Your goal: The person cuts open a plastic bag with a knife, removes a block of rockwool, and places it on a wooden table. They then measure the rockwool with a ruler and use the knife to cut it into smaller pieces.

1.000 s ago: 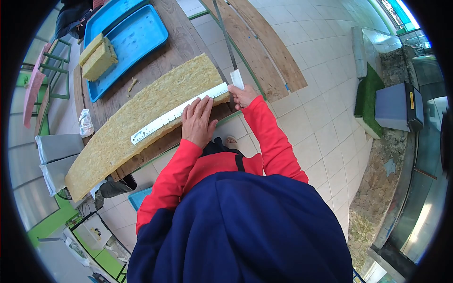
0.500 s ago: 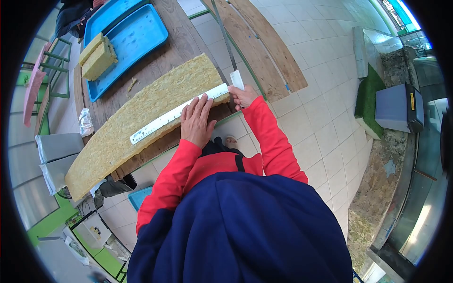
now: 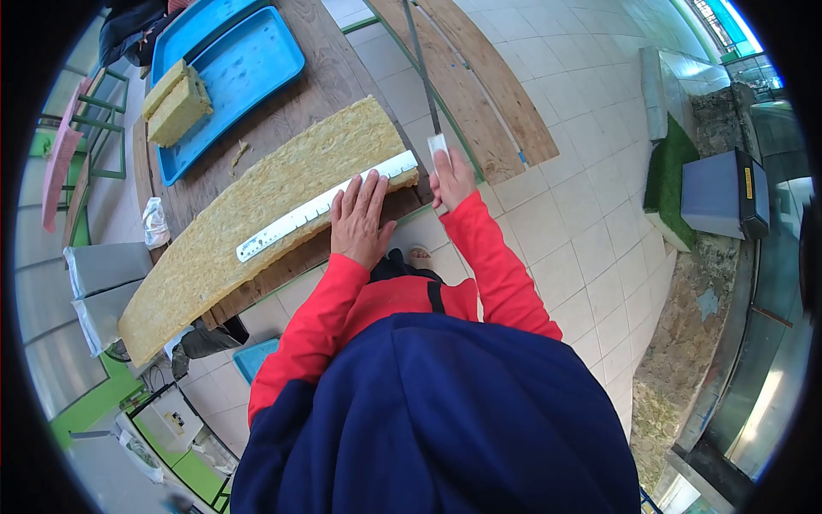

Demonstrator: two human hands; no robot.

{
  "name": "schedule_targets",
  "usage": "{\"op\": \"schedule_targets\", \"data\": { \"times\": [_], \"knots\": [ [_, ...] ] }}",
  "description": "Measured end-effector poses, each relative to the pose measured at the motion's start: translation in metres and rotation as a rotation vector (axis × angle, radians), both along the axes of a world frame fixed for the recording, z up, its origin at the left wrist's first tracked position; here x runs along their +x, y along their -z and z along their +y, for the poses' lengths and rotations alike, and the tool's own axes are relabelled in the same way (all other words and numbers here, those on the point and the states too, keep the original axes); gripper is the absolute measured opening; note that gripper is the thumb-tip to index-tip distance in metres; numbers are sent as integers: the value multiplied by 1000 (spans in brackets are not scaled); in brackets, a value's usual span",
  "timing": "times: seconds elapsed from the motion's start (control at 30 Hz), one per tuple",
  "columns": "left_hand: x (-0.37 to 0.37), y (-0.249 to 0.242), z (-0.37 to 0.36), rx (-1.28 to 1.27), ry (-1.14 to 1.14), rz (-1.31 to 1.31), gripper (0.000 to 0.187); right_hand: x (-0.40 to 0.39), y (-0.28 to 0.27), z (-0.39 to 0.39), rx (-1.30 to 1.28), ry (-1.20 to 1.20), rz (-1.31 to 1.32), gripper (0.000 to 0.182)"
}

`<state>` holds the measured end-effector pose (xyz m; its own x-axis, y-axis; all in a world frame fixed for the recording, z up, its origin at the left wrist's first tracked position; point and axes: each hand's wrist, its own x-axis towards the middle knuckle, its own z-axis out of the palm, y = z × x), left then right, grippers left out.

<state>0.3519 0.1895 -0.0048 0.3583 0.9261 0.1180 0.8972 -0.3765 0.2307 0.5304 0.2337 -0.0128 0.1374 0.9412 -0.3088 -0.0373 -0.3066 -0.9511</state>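
Observation:
A long yellowish fibrous slab (image 3: 257, 193) lies slantwise on the wooden table (image 3: 330, 64). Along its near edge rests a white ruler (image 3: 291, 224). My left hand (image 3: 360, 218) presses flat on ruler and slab, fingers apart. Just off the slab's right end, my right hand (image 3: 452, 178) is closed around the white handle of a long, thin-bladed saw or knife (image 3: 421, 64), its blade pointing away from me. The blade touches neither slab nor ruler.
Blue trays (image 3: 248, 64) stand at the table's far left, with cut yellow blocks (image 3: 180, 104) on the nearer one's edge. A crumpled clear plastic thing (image 3: 155, 223) lies by the left edge. A wooden bench (image 3: 484, 90) is beyond; part of a person (image 3: 128, 34) shows top left.
My right hand has moved a little right and away from the ruler's end, taking the blade with it. My left hand has barely moved; slab and ruler stay in place.

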Motion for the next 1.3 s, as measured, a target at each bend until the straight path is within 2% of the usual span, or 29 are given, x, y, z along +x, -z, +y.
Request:
{"op": "schedule_targets", "data": {
  "times": [0.03, 0.1, 0.13, 0.2, 0.23, 0.3, 0.53, 0.63, 1.3],
  "knots": [
    [0, 0, 0, 0, -1, -2, 78, -1, 0, -10, -1, -1, -1, 27],
    [1, 0, 0, 0, -1, -5, 78, 0, 3, -30, 149, -10, -288, 28],
    [1, 0, 0, 2, -5, -4, 77, 2, 13, -41, 149, -10, -289, 28],
    [1, 0, 0, 1, -10, -1, 77, 4, 44, -63, 372, -27, -623, 26],
    [1, 0, 0, 0, -11, -8, 77, 2, 49, -72, 372, -28, -623, 26],
    [2, 1, 0, -4, -10, -18, 76, -3, 54, -88, 555, 7, -788, 27],
    [2, 1, 0, 0, -16, -1, 77, -16, 67, -109, 439, -114, -744, 34],
    [2, 2, 0, 1, -17, 5, 77, -18, 73, -105, 499, -68, -781, 41],
    [0, 3, 2, -13, -10, -11, 81, -30, 74, -83, 447, -91, -785, 40]
  ]
}}
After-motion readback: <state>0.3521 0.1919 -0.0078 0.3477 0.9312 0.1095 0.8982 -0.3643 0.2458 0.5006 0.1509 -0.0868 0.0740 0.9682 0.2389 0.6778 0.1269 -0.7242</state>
